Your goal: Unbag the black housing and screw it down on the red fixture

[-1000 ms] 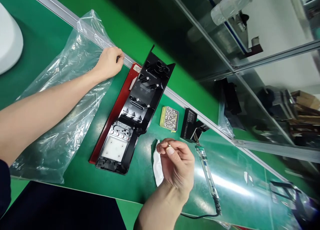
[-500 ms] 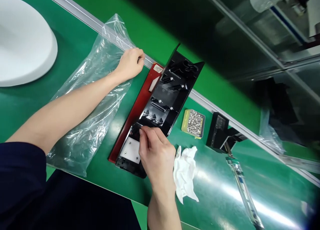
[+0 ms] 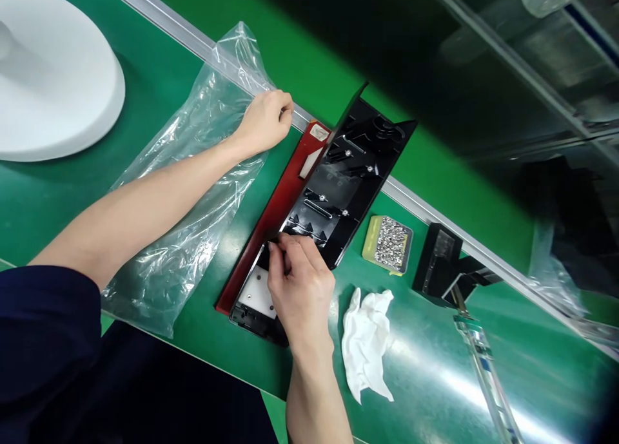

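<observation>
A long black plastic housing (image 3: 338,186) with a red lens edge (image 3: 271,218) lies face down on the green table (image 3: 435,379). My right hand (image 3: 297,283) rests over its near end, fingers pinched together on something small I cannot make out, pressed against the housing beside a white square panel (image 3: 256,290). My left hand (image 3: 264,122) is closed on the edge of a clear plastic bag (image 3: 184,193) by the aluminium rail (image 3: 193,39), just left of the housing's far end.
A yellow tray of small silver screws (image 3: 389,243) sits right of the housing. A black block (image 3: 438,263) and a clear-handled screwdriver (image 3: 483,360) lie further right. A crumpled white cloth (image 3: 367,347) lies near my right wrist. A white rounded object (image 3: 48,89) fills the top left.
My right hand came from beside the screw tray, where it pinched a small screw, to the near end of the housing. My left hand has kept its grip on the bag.
</observation>
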Demonstrator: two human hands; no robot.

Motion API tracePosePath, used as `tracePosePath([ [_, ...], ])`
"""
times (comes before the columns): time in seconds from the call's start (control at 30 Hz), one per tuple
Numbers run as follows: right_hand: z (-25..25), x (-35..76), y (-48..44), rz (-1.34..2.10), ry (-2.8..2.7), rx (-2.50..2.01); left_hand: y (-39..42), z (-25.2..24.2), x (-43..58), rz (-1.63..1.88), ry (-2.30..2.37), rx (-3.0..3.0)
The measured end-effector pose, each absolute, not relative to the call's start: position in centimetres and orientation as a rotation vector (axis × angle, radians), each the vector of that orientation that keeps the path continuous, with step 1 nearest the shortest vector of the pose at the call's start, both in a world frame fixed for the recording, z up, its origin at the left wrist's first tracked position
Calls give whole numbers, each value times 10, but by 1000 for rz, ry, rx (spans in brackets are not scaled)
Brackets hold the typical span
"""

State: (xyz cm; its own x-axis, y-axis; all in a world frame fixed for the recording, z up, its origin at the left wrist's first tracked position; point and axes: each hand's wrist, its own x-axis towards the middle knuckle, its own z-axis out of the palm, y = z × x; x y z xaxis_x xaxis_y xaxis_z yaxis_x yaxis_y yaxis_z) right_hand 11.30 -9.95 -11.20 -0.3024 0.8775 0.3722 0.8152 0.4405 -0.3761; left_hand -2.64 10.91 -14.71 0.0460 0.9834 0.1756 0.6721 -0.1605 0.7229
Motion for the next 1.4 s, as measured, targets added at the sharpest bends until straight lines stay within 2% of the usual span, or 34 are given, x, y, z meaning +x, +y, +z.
tracePosePath([
  [0.23, -85, 137, -128, 228, -1917, -1403, 109, -148, -27, 934, 1663, 1873],
  [0.43, -92, 150, -143, 264, -1924, -1438, 111, -150, -26, 952, 1657, 1918],
  [0.8, -108, 115, -117, -138, -2372, -1555, 110, -152, -28, 1004, 1651, 1867],
  [1.27, -113, 115, -120, -66, -2354, -1510, 111, -153, -27, 1002, 1659, 1875],
  [1.4, -100, 119, -126, 42, -2143, -1421, 111, -152, -28, 986, 1656, 1893],
])
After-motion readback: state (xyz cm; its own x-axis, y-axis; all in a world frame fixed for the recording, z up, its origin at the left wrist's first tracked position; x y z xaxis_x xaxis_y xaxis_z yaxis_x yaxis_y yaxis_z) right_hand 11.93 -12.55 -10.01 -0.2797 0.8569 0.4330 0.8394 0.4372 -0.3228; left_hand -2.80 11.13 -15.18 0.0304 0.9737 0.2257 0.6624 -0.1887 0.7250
